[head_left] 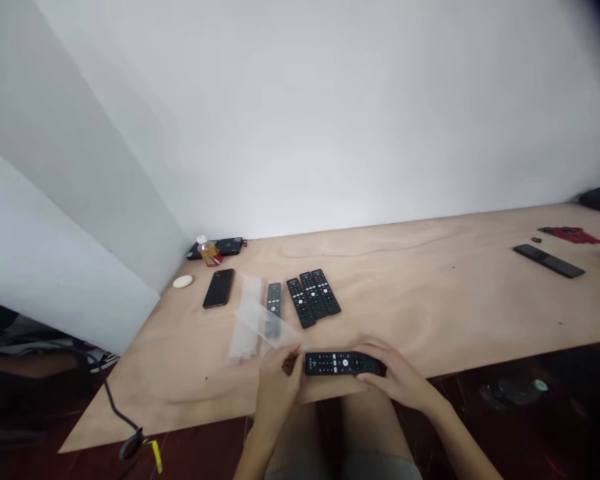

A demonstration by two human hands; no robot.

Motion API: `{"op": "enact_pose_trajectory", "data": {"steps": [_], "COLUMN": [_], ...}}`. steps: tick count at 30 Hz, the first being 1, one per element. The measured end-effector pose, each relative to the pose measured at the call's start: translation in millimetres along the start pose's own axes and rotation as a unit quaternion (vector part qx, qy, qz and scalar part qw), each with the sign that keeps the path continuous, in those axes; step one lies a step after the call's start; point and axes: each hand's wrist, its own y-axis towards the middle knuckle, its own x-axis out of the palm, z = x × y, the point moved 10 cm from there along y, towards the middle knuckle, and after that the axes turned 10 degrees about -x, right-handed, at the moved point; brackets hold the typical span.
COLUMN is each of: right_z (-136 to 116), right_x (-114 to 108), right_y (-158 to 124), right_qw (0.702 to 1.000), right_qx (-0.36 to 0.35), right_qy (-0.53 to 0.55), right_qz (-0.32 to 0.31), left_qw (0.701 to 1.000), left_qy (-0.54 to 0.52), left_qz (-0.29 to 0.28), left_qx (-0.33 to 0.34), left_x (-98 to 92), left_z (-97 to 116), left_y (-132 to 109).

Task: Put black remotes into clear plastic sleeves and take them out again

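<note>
My right hand (394, 377) grips a black remote control (339, 363) from the right end, which lies crosswise near the plywood table's front edge (190, 415). My left hand (279, 390) is at the remote's left end, its bunched fingers touching or nearly touching a clear plastic sleeve (267, 323). That sleeve lies partly over a dark remote control (274, 308). Just beyond, several black remotes (313, 298) lie side by side, apart from both hands.
A black smartphone (219, 288), a white oval object (183, 281), a small bottle (207, 252) and a black box (229, 246) stand at the table's far left. Another remote (549, 260), red material (573, 234) and a black pouch (599, 199) lie far right. A cable (117, 413) hangs off the front-left edge.
</note>
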Motion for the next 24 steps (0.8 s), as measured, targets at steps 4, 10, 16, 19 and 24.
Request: {"op": "enact_pose_trajectory", "data": {"steps": [4,10,16,19,24], "right_z": [-2,0,-1,2,3], "right_x": [0,-1,-1,-3,8], "right_y": [3,3,9,12,27], "right_qw": [0.999,0.999,1.0,1.0,0.998], "right_qx": [-0.008,-0.016,-0.021,-0.018,-0.024], "right_qy": [-0.023,-0.036,-0.016,-0.004,-0.009], "right_qz": [0.024,0.023,-0.003,-0.009,-0.055], "left_qw": [0.999,0.984,0.955,0.961,0.96], "left_qy": [0.009,0.088,0.126,0.09,0.082], "left_qz": [-0.021,-0.11,-0.212,-0.224,-0.231], "left_qx": [0.041,0.109,0.164,0.134,0.139], "left_x": [8.1,13.6,10.6,14.2,50.4], "left_z": [18,36,40,39,52], "left_y": [-8,-18,-5,4,-2]}}
